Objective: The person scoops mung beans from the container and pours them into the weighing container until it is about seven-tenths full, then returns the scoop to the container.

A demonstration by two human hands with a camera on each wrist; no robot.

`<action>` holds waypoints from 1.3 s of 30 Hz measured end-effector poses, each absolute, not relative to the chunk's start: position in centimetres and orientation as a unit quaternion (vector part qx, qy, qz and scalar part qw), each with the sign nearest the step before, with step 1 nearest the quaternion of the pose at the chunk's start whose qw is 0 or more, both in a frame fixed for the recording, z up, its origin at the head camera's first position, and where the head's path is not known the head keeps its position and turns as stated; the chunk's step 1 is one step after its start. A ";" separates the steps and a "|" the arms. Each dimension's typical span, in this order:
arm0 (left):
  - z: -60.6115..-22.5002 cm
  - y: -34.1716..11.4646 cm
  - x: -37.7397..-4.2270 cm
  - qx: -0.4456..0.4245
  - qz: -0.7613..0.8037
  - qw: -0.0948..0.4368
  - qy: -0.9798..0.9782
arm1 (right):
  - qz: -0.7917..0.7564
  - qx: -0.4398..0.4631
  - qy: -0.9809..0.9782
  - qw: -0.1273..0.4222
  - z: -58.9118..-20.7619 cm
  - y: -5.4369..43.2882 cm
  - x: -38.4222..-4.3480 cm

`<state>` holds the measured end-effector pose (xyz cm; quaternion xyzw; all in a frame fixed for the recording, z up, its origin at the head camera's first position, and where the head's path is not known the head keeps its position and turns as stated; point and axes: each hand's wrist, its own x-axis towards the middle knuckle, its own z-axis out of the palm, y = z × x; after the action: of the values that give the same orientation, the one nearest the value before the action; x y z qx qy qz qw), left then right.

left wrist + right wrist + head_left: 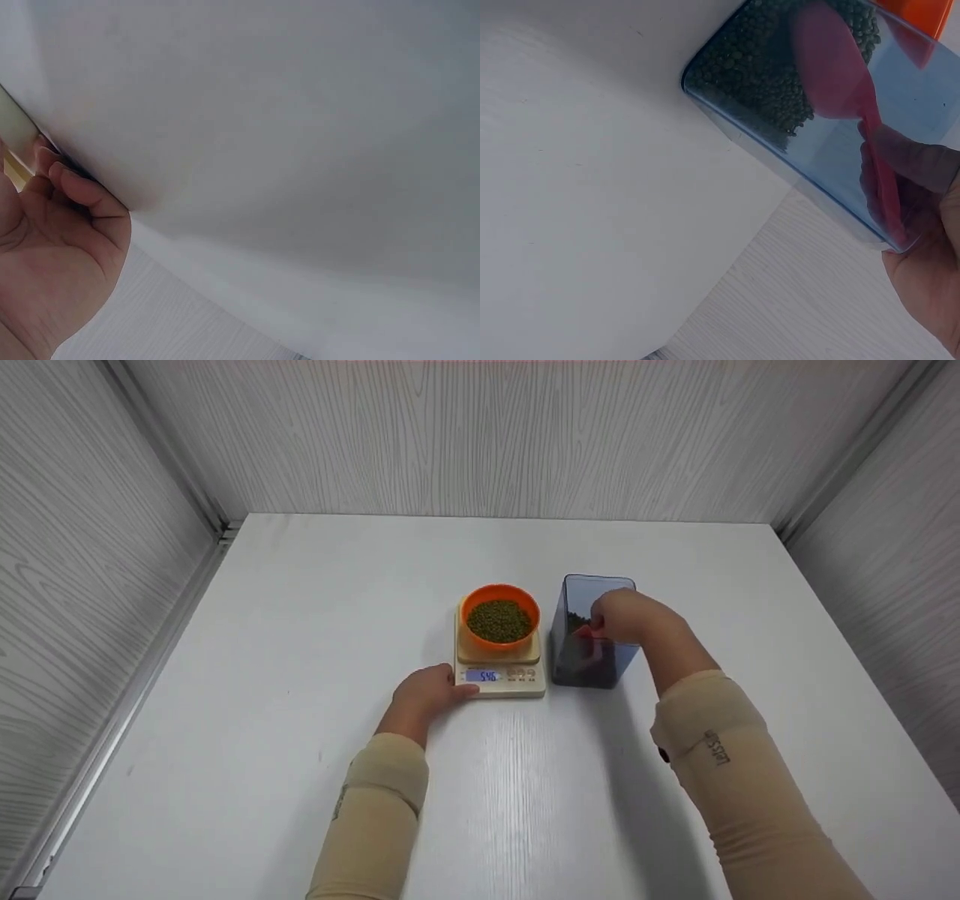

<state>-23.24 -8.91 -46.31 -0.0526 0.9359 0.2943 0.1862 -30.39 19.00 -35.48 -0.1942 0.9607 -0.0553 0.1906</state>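
A pale kitchen scale [500, 688] carries an orange bowl [500, 587] filled with small green beans [498, 621]. My left hand [429, 691] grips the scale's front left corner, thumb on top; in the left wrist view the curled fingers [79, 187] lie along its edge. To the right stands a translucent blue container [598, 585], partly filled with similar beans [742, 67]. My right hand [630, 615] reaches into its top and holds a red spoon [832, 67] by the handle. Through the container wall, the spoon's bowl shows close to the beans; whether any lie in it, I cannot tell.
Everything stands on a white table [300, 622]. Grey wood-grain panels [480, 442] enclose it at the back and both sides. The scale's display [484, 675] is lit with digits, and buttons [521, 673] sit beside it. A narrow gap separates scale and container.
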 end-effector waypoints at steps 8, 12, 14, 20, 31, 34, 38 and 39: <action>-46.4 -9.0 -23.3 -0.043 0.287 0.184 0.939 | -0.040 -0.212 0.961 0.174 -35.7 18.9 -30.6; -46.3 -8.9 -23.3 -0.044 0.291 0.186 0.937 | -0.051 -0.219 0.960 0.164 -35.9 19.3 -30.7; -46.2 -8.9 -23.3 -0.044 0.292 0.186 0.937 | -0.056 -0.223 0.960 0.160 -36.0 19.5 -30.8; -46.1 -9.0 -23.3 -0.046 0.289 0.184 0.938 | -0.069 -0.244 0.956 0.145 -36.4 19.7 -31.0; -46.3 -8.9 -23.2 -0.043 0.293 0.184 0.937 | -0.087 -0.267 0.951 0.132 -36.8 20.3 -30.9; -46.2 -8.9 -23.2 -0.044 0.286 0.185 0.939 | -0.092 -0.274 0.949 0.125 -36.7 20.3 -30.8; -46.2 -8.9 -23.2 -0.046 0.283 0.189 0.939 | -0.099 -0.270 0.950 0.119 -36.5 20.5 -30.6; -46.2 -8.9 -23.2 -0.046 0.284 0.190 0.939 | -0.100 -0.268 0.951 0.119 -36.5 20.6 -30.5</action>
<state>-23.21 -8.90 -46.17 -0.0457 0.9389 0.2836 0.1897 -30.55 20.61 -36.48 -0.2682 0.9506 -0.1004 0.1194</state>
